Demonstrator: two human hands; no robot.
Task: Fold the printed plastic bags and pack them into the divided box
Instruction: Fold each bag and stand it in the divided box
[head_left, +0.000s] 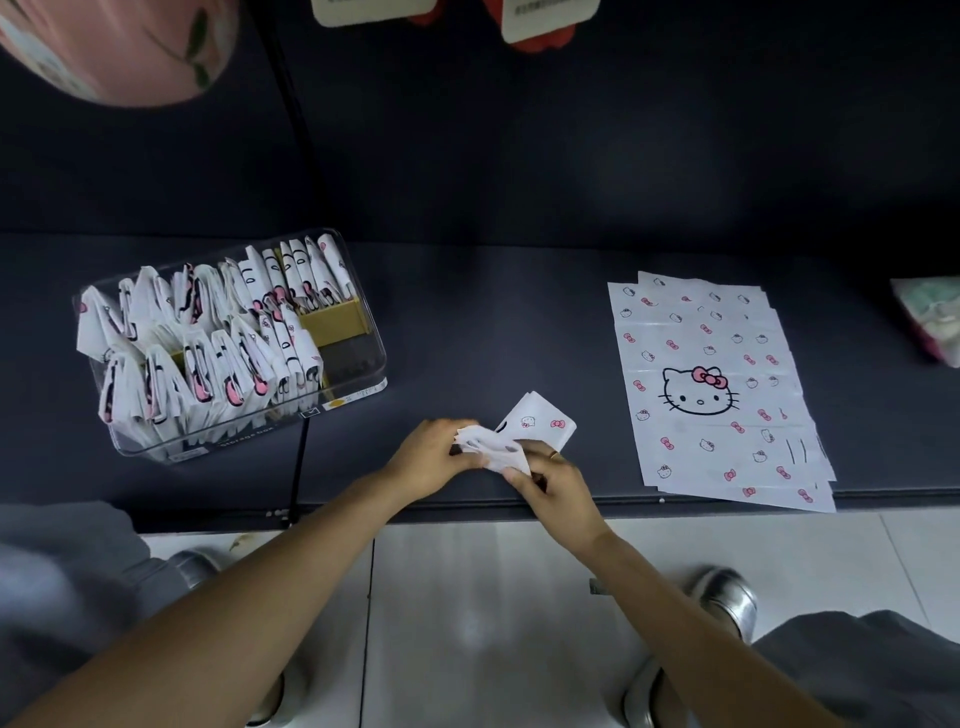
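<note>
A partly folded white bag (535, 423) printed with cat faces and pink bows is held just above the dark shelf near its front edge. My left hand (434, 457) pinches its left end, and my right hand (558, 491) pinches its lower right part. To the left stands the clear divided box (358, 364), packed with several folded bags (202, 338) standing upright; its right-hand compartments show bare yellow dividers. On the right, a flat stack of unfolded printed bags (717, 384) lies on the shelf.
The dark shelf (493, 322) ends at a front edge just behind my hands, with a pale tiled floor below. A pink rounded object (119, 47) hangs at top left. A wrapped packet (930, 317) lies at the far right. A black cable (300, 452) runs down beside the box.
</note>
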